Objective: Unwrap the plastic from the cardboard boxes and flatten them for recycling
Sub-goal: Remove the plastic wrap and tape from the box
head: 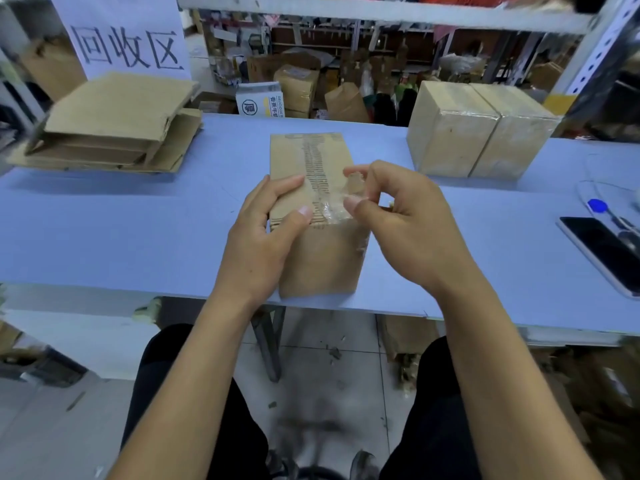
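Warehouse shelves loom behind the blue table (138,237). Dead centre, the left hand (266,237) grips the cardboard box (322,258); the right hand (398,216) pinches clear tape (334,211), mid-peel. Next, probably, pulling toward twelve o'clock.

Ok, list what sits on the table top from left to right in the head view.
Stack of flattened cardboard → box being unwrapped, held by the left hand while the right hand pinches its clear tape → two plastic-wrapped boxes → phone.
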